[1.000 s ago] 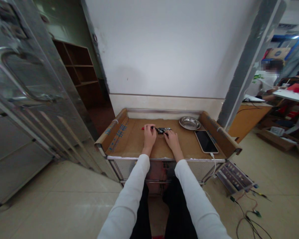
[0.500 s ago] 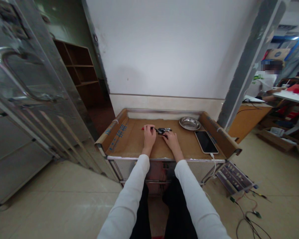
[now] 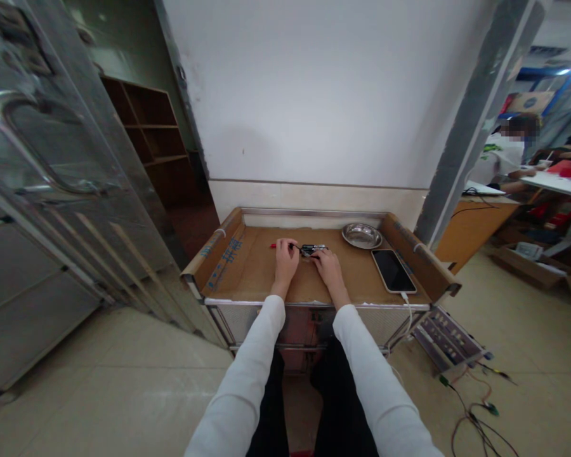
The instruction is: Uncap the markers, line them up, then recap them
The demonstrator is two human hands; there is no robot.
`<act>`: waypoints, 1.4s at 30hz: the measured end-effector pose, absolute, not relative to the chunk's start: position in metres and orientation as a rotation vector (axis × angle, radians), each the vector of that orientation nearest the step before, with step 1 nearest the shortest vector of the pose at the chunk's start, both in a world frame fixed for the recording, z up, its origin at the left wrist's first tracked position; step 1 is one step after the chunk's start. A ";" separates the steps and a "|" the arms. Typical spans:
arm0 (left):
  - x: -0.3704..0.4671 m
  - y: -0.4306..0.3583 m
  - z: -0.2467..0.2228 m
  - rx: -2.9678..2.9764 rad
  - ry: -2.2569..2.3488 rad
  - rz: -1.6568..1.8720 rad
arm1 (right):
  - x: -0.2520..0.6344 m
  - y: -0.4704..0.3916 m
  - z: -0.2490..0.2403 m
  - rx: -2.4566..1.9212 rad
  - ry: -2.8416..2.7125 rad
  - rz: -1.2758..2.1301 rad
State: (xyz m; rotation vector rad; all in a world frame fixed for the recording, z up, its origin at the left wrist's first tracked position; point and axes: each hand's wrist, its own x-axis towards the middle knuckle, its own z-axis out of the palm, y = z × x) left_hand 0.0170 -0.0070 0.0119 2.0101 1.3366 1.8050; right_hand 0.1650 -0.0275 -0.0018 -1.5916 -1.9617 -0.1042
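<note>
My left hand (image 3: 286, 259) is over the cardboard-covered top, its fingers closed in a pinch on a thin black pen-like thing (image 3: 293, 245). To its right, my right hand (image 3: 330, 268) has thumb and fingers together at the near end of a small group of black marker pens (image 3: 313, 248) with pale lettering. What its fingertips grip is too small to make out. A red tip (image 3: 273, 245) sticks out on the left side of my left hand; the rest of it is hidden behind the fingers.
A shiny round metal dish (image 3: 361, 235) sits at the back right. In front of it lies a phone (image 3: 394, 271) with a white cable plugged in. Raised cardboard sides (image 3: 421, 260) edge the cart top. A panelled device (image 3: 450, 341) and loose wires are on the floor, right.
Both hands stay at almost the same spot. The fingers of my right hand have shifted slightly at the black pens.
</note>
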 end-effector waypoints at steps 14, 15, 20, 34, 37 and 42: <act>0.021 0.004 -0.001 2.138 1.186 1.479 | 0.166 -0.027 -0.006 -1.717 -1.732 -0.243; 0.022 0.004 -0.002 2.150 1.177 1.447 | 0.166 -0.027 -0.006 -1.718 -1.726 -0.242; 0.021 0.004 -0.005 2.211 1.177 1.338 | 0.168 -0.026 -0.006 -1.714 -1.701 -0.231; 0.019 0.006 -0.006 2.278 1.240 1.192 | 0.172 -0.016 -0.020 -1.355 -1.777 0.111; 0.019 0.005 -0.005 2.276 1.256 1.194 | 0.173 -0.016 -0.020 -1.347 -1.782 0.114; 0.019 0.004 -0.005 2.269 1.251 1.195 | 0.173 -0.017 -0.018 -1.409 -1.806 0.087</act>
